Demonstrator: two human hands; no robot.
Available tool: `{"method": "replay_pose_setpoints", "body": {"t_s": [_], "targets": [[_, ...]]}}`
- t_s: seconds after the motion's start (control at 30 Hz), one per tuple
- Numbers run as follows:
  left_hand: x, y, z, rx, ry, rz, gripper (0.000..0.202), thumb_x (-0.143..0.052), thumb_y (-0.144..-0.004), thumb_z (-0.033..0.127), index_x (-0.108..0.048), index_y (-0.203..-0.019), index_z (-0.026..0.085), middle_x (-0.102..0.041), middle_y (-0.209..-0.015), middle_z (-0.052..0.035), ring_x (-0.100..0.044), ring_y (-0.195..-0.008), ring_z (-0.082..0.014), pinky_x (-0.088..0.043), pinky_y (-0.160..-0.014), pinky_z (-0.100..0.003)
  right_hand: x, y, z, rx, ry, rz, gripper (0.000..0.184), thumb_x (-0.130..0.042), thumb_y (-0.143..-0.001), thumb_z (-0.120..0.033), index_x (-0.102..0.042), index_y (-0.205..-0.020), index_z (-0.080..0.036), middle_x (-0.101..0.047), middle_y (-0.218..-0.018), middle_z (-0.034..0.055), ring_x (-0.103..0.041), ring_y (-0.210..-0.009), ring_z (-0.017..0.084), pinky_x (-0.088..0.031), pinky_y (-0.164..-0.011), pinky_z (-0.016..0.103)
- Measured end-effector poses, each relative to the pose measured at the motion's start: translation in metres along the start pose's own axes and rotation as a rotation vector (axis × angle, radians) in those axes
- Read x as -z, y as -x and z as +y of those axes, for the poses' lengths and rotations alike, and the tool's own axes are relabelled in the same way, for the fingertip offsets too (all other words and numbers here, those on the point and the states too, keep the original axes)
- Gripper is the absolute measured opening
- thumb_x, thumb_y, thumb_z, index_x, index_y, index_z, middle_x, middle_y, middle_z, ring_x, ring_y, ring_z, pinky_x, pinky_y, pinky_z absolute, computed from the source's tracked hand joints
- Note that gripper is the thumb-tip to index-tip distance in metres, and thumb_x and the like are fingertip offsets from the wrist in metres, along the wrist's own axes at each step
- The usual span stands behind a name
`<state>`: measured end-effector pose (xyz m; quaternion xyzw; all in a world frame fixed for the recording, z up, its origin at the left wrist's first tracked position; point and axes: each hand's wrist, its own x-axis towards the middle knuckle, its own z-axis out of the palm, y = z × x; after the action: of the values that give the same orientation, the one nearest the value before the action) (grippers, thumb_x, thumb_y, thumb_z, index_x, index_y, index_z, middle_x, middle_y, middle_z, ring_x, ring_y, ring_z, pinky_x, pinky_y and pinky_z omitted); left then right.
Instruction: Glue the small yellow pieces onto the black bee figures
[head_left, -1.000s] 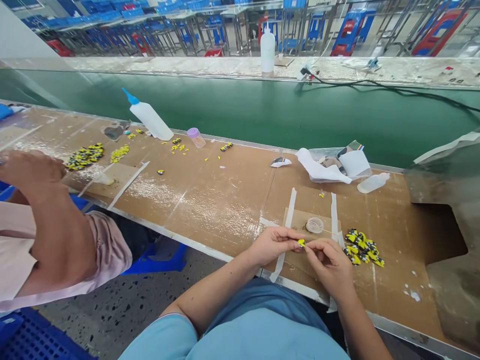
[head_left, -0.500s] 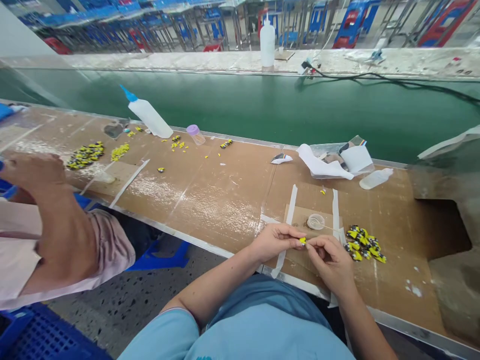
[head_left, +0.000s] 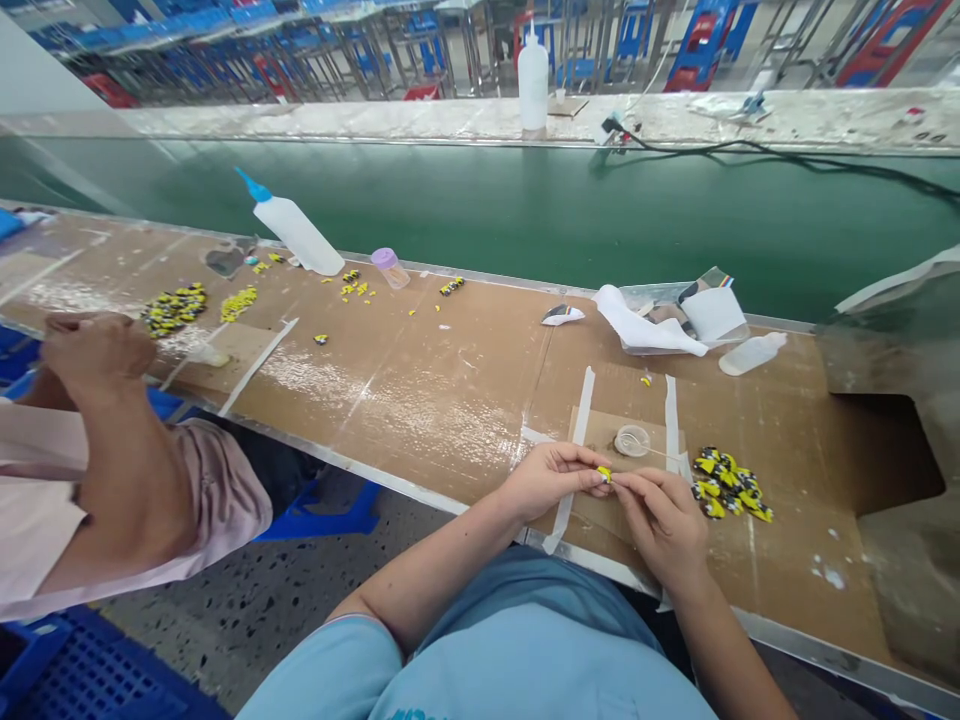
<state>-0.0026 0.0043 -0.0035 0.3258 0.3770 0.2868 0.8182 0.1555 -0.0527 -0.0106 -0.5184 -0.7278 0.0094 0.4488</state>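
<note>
My left hand (head_left: 553, 477) and my right hand (head_left: 656, 515) meet at the near edge of the brown bench (head_left: 435, 390), both pinching one small yellow piece (head_left: 604, 473) between their fingertips. Just beyond them lies a small clear round cap (head_left: 632, 440) with a thin stick resting across it, on a taped-down cardboard patch. A heap of yellow-and-black pieces (head_left: 727, 484) lies just right of my right hand.
A co-worker's arm (head_left: 112, 440) rests at the left by more yellow pieces (head_left: 174, 307). A squeeze bottle with a blue tip (head_left: 292, 228), a purple-capped jar (head_left: 391, 268), crumpled white paper (head_left: 649, 330) and a lying bottle (head_left: 752, 353) sit farther back. Behind runs a green conveyor belt (head_left: 525, 215).
My hands stay together on the yellow piece with only slight finger movement. The co-worker's hand at the left has curled and shifted a little to the right.
</note>
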Motion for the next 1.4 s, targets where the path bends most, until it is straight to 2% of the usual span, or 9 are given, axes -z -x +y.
{"method": "replay_pose_setpoints", "body": {"t_s": [0.17, 0.53, 0.77, 1.13, 1.27, 1.4], "targets": [[-0.0005, -0.0005, -0.0014, 0.007, 0.011, 0.022, 0.049, -0.085, -0.047, 0.042, -0.066, -0.077, 0.01, -0.068, -0.064, -0.0025, -0.064, -0.061, -0.0118, -0.052, -0.074, -0.03, -0.002, 0.0015, -0.0033, 0.028, 0.06, 0.006, 0.012, -0.056, -0.087, -0.018, -0.065, -0.093, -0.022, -0.065, -0.081, 0.0029, -0.061, -0.071, 0.012, -0.049, -0.066, 0.025], [0.0008, -0.0007, -0.0033, 0.027, 0.008, 0.036, 0.05, -0.086, -0.043, 0.042, -0.069, -0.076, 0.009, -0.069, -0.065, -0.0043, -0.065, -0.061, -0.0132, -0.053, -0.077, -0.032, -0.0037, 0.0047, -0.0078, 0.053, 0.149, 0.011, 0.01, -0.051, -0.09, -0.018, -0.06, -0.094, -0.02, -0.063, -0.081, 0.0033, -0.062, -0.071, 0.011, -0.05, -0.066, 0.021], [-0.0017, -0.0002, -0.0015, 0.039, 0.039, 0.056, 0.047, -0.087, -0.038, 0.039, -0.068, -0.07, 0.009, -0.07, -0.065, -0.0039, -0.065, -0.059, -0.0127, -0.054, -0.076, -0.032, -0.0047, 0.0058, -0.0069, 0.053, 0.119, 0.009, 0.009, -0.053, -0.088, -0.015, -0.059, -0.094, -0.018, -0.062, -0.082, 0.0041, -0.061, -0.074, 0.011, -0.05, -0.069, 0.021], [-0.0024, 0.0, -0.0025, 0.004, 0.052, 0.026, 0.046, -0.086, -0.044, 0.04, -0.067, -0.073, 0.01, -0.068, -0.064, -0.0019, -0.064, -0.06, -0.0104, -0.052, -0.073, -0.027, -0.0065, 0.0062, -0.0064, 0.016, 0.078, 0.028, 0.01, -0.055, -0.087, -0.014, -0.061, -0.094, -0.019, -0.063, -0.082, 0.0034, -0.06, -0.073, 0.012, -0.05, -0.069, 0.023], [-0.0032, 0.0004, -0.0026, -0.039, 0.071, 0.012, 0.046, -0.086, -0.047, 0.04, -0.064, -0.075, 0.011, -0.068, -0.069, -0.0014, -0.063, -0.061, -0.0098, -0.052, -0.072, -0.027, -0.0068, 0.0048, -0.0078, 0.037, 0.109, 0.067, 0.017, -0.058, -0.084, -0.011, -0.062, -0.099, -0.02, -0.064, -0.083, 0.0032, -0.061, -0.073, 0.012, -0.05, -0.067, 0.024], [-0.0042, 0.0005, -0.0031, -0.066, 0.079, 0.025, 0.046, -0.085, -0.047, 0.041, -0.062, -0.073, 0.011, -0.067, -0.068, -0.001, -0.063, -0.061, -0.0092, -0.052, -0.071, -0.026, -0.0065, 0.0058, -0.0088, 0.063, 0.121, 0.047, 0.025, -0.061, -0.083, -0.011, -0.062, -0.107, -0.021, -0.064, -0.085, 0.0034, -0.061, -0.073, 0.012, -0.05, -0.067, 0.025]]}}
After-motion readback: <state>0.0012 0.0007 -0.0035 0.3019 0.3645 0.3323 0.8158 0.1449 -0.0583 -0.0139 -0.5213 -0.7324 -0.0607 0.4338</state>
